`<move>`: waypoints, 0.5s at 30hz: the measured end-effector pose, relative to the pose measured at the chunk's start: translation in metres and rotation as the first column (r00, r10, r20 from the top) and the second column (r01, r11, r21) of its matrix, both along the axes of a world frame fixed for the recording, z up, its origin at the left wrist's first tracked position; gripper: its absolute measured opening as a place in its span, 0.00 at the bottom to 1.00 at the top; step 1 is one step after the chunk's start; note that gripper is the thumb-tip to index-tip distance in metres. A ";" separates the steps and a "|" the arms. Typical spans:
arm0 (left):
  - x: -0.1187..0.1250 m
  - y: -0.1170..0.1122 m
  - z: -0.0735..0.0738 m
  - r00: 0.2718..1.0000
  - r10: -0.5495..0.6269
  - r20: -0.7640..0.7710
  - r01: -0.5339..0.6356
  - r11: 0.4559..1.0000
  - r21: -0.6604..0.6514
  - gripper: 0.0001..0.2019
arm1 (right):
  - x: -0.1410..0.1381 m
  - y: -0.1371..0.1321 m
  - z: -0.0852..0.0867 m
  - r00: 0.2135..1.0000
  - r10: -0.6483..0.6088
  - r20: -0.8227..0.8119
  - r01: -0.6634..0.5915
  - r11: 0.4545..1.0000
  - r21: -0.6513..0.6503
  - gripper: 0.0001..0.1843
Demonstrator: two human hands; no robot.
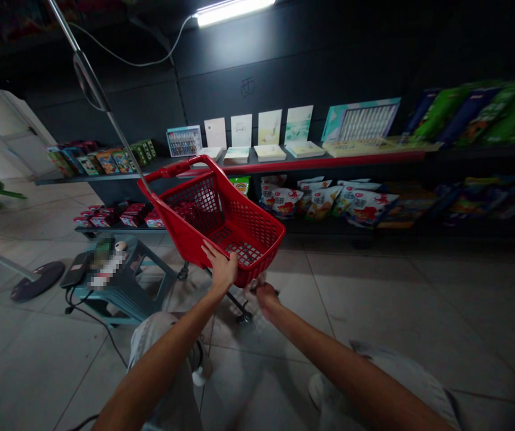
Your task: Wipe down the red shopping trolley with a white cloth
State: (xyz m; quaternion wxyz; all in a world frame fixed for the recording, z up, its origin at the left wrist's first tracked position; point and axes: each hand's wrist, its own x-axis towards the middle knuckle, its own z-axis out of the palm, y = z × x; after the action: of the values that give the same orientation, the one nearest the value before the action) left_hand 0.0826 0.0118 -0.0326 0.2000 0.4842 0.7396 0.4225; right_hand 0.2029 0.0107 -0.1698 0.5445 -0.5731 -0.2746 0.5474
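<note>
The left hand [220,266] lies spread on the red cart [225,234] — the right hand [267,297] just below, grip unclear.

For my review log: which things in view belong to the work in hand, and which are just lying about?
In use:
- Red shopping cart, with the left hand spread on its side
- Right hand, at the cart's near end; its grip is too blurred to tell

Just lying about:
- Grey-blue stool
- Snack bags
- White books or boxes
</note>
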 end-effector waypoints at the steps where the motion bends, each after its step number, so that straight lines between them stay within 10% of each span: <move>1: 0.000 0.000 0.000 1.000 -0.006 -0.004 0.006 1.000 -0.003 0.49 | -0.005 -0.005 0.001 1.000 0.019 -0.020 -0.020 0.999 -0.037 0.05; 8: -0.005 0.001 -0.003 1.000 -0.019 -0.020 0.019 1.000 0.001 0.48 | 0.003 0.004 0.023 0.980 0.057 -0.191 -0.081 0.989 -0.122 0.05; 15: -0.005 0.001 -0.001 0.998 -0.040 0.050 0.040 0.999 0.005 0.52 | 0.037 0.047 0.052 0.956 -0.171 -0.237 0.162 0.985 -0.060 0.15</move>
State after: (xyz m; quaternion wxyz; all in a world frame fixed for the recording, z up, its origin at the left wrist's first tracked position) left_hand 0.0779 0.0124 -0.0339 0.2258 0.4887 0.7238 0.4317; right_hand 0.2396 0.0574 -0.1174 0.6064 -0.5341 -0.1462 0.5706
